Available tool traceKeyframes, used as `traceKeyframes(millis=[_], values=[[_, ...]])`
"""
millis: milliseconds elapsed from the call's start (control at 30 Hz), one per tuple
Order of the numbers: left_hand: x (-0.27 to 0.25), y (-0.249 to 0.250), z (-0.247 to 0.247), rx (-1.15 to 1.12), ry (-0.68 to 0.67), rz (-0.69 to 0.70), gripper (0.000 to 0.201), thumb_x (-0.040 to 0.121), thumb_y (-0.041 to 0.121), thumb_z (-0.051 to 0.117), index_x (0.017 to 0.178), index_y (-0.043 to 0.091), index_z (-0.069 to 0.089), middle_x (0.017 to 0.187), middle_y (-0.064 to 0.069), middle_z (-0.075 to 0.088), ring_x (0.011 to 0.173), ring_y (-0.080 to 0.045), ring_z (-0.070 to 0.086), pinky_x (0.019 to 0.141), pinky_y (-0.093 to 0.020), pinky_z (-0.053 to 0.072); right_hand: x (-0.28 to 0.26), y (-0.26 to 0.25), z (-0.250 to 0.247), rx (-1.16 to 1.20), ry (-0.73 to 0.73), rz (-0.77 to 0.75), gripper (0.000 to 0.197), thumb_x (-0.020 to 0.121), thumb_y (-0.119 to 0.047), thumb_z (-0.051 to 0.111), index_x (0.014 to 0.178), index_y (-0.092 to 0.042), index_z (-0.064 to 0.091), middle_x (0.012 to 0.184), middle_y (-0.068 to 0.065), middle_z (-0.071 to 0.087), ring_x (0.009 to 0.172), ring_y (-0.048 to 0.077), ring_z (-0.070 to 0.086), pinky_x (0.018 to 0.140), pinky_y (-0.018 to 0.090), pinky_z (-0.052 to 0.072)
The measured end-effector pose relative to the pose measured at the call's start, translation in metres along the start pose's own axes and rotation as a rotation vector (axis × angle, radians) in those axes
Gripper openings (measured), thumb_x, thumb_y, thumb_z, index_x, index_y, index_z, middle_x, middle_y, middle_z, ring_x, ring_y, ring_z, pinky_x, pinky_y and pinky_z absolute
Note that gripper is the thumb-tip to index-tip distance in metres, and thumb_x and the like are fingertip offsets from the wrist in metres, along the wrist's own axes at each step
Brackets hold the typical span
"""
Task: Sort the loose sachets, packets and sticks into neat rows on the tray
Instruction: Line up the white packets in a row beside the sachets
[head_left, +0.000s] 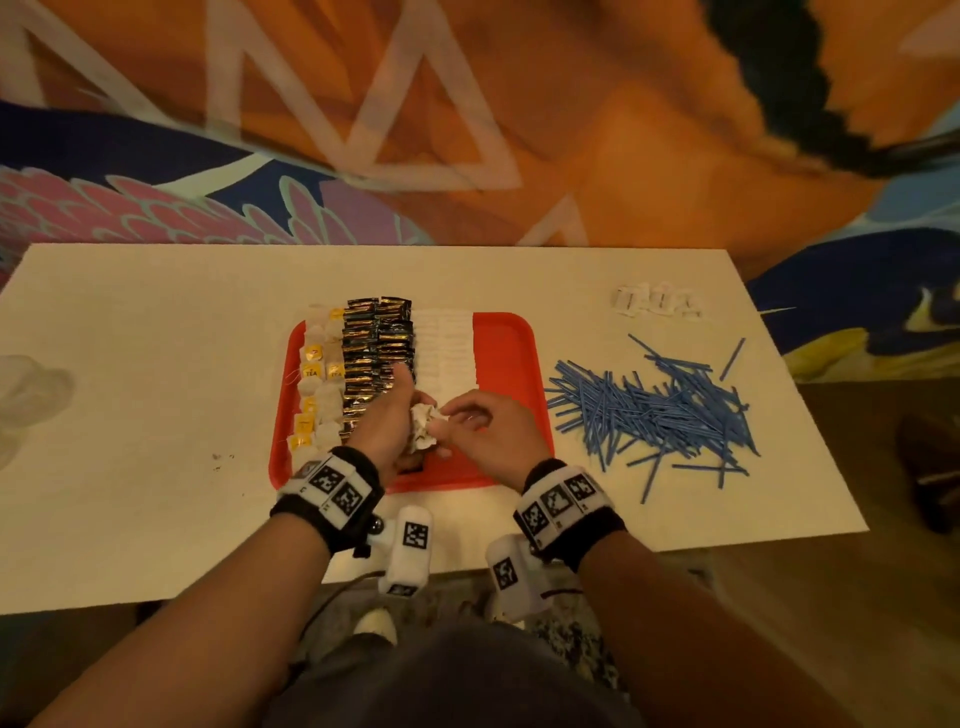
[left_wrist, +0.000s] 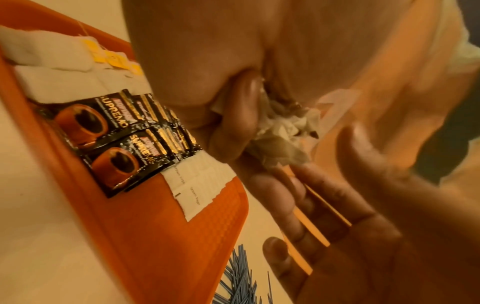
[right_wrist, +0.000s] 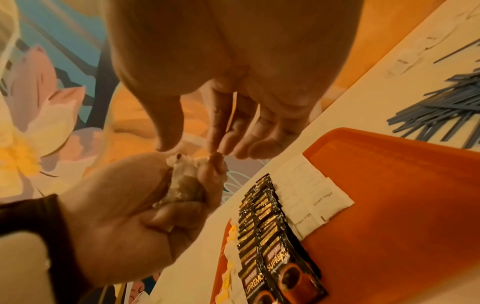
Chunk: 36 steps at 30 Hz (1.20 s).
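A red tray (head_left: 509, 353) holds rows of tea bags (head_left: 317, 379), black coffee sachets (head_left: 376, 353) and white sugar sachets (head_left: 447, 343). Over the tray's near part my left hand (head_left: 408, 421) grips a crumpled bunch of white sachets (head_left: 425, 426), seen in the left wrist view as bunch (left_wrist: 280, 131) and in the right wrist view as bunch (right_wrist: 182, 181). My right hand (head_left: 454, 415) reaches to the bunch's top with thumb and forefinger spread either side of it; it grips nothing that I can see. The tray's right half (right_wrist: 389, 195) is bare.
A loose heap of blue sticks (head_left: 654, 410) lies on the white table right of the tray. A few loose white sachets (head_left: 657, 301) sit at the back right. A pale translucent object (head_left: 26, 395) is at the far left edge.
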<state>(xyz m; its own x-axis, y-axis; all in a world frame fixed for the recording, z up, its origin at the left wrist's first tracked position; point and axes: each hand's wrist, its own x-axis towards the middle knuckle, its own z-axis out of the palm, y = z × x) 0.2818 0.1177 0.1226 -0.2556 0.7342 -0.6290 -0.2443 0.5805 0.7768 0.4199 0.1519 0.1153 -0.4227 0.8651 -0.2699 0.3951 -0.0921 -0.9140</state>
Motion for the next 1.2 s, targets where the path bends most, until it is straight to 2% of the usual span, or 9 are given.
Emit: traceKeyframes(millis=[100,167,233,367,567,700,867,1100,1200], values=[[-0.007,0.004,0.008,0.116,-0.006,0.052,0.072,0.099,0.066,0.017,0.099,0.010,0.062,0.047,0.002,0.041,0.032,-0.007,0.036,0.037,-0.015,0.025,-0.004,-0.005,0.000,-0.007,-0.010,0.003,0.014,0.078,-0.020,0.082,0.085,-0.022,0.069,0.084,0.000,0.068,0.068,0.011,0.065,0.064,0.023,0.055],[-0.007,0.003,0.009,0.087,-0.041,0.066,0.071,0.098,0.067,0.019,0.093,0.011,0.064,0.053,-0.001,0.050,0.037,-0.011,0.043,0.038,-0.016,0.027,-0.006,-0.009,0.000,0.014,-0.013,0.014,0.010,0.083,-0.010,0.076,0.087,-0.017,0.068,0.083,0.003,0.066,0.054,0.002,0.061,0.054,0.013,0.048],[-0.007,0.001,0.006,0.034,-0.076,0.060,0.071,0.098,0.066,0.022,0.085,0.011,0.064,0.065,-0.010,0.062,0.045,-0.017,0.054,0.037,-0.016,0.030,-0.005,-0.009,-0.002,-0.022,0.013,0.037,0.010,0.087,-0.011,0.071,0.086,-0.019,0.066,0.083,0.000,0.066,0.059,-0.001,0.060,0.056,0.009,0.045],[-0.006,-0.005,-0.010,-0.005,-0.077,0.013,0.065,0.096,0.068,0.035,0.085,0.012,0.067,0.063,-0.006,0.060,0.045,-0.016,0.048,0.034,-0.015,0.027,-0.001,-0.006,-0.001,-0.037,0.052,0.073,0.019,0.089,-0.017,0.068,0.079,-0.030,0.060,0.082,0.002,0.070,0.078,0.020,0.066,0.073,0.035,0.052],[-0.006,-0.016,-0.019,-0.065,-0.051,0.110,0.019,0.089,0.032,0.072,0.087,0.013,0.067,0.065,0.003,0.051,0.051,-0.011,0.041,0.038,-0.018,0.028,-0.003,-0.003,0.004,0.033,0.074,0.097,0.018,0.088,-0.014,0.066,0.080,-0.029,0.063,0.087,0.005,0.070,0.083,0.024,0.067,0.077,0.043,0.056],[-0.007,-0.020,-0.016,-0.147,-0.021,0.139,0.010,0.092,0.024,0.069,0.096,0.014,0.068,0.065,0.005,0.055,0.049,-0.008,0.042,0.037,-0.018,0.028,-0.009,-0.004,0.012,0.402,0.052,0.205,0.018,0.084,-0.012,0.075,0.094,-0.018,0.062,0.094,0.008,0.070,0.086,0.017,0.066,0.075,0.033,0.053],[-0.005,-0.022,-0.016,-0.199,0.027,0.150,0.012,0.091,0.027,0.070,0.098,0.016,0.069,0.073,0.003,0.058,0.052,-0.009,0.045,0.040,-0.020,0.030,-0.008,-0.004,0.014,0.411,0.060,0.237,0.018,0.084,-0.005,0.075,0.098,-0.004,0.064,0.081,0.009,0.068,0.067,0.013,0.065,0.058,0.022,0.050],[-0.007,-0.024,-0.014,-0.066,0.061,0.249,0.018,0.093,0.029,0.068,0.085,0.013,0.069,0.060,0.007,0.053,0.052,-0.010,0.047,0.045,-0.022,0.035,-0.006,-0.003,0.010,0.384,0.045,0.217,0.013,0.083,-0.017,0.077,0.092,-0.020,0.068,0.088,0.002,0.071,0.074,0.013,0.063,0.058,0.026,0.047],[-0.009,-0.022,-0.012,-0.116,0.043,0.230,0.018,0.092,0.033,0.069,0.090,0.016,0.070,0.065,0.006,0.056,0.054,-0.009,0.049,0.046,-0.023,0.035,-0.007,-0.005,0.012,0.518,0.114,0.249,0.014,0.087,-0.004,0.071,0.090,-0.015,0.063,0.078,0.002,0.070,0.065,0.012,0.061,0.059,0.024,0.049]])
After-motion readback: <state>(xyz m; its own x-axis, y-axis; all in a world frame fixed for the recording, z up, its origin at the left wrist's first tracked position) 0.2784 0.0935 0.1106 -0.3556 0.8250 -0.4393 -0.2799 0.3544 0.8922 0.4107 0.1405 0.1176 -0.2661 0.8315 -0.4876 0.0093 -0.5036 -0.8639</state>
